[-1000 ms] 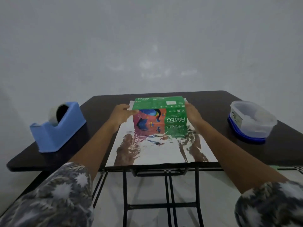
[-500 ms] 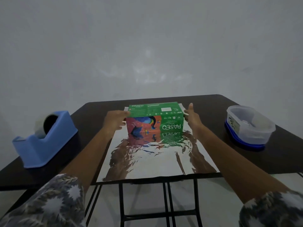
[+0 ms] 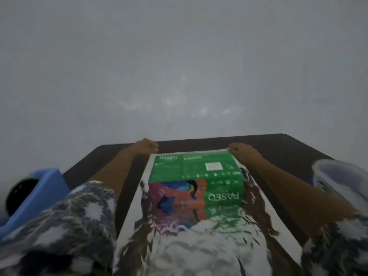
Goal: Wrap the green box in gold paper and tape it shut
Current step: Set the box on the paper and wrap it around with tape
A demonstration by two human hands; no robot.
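Box [image 3: 196, 172] sits between left hand [image 3: 146, 146] and right hand [image 3: 242, 152], each gripping a far corner of the paper [image 3: 199, 248] beneath.

Green Paseo box [image 3: 196, 176] sits mid-sheet; I read centre lane as blocked. Forearms flank it, narrow gaps each side. Left hand [image 3: 147, 146], right hand [image 3: 242, 151] curled at far corners of shiny wrapping sheet [image 3: 209, 251]. Dark table [image 3: 288, 146] strip beyond box open. Near half of sheet open. Blue tape dispenser [image 3: 45, 182] walls left edge, clear plastic container [image 3: 342, 176] right edge.
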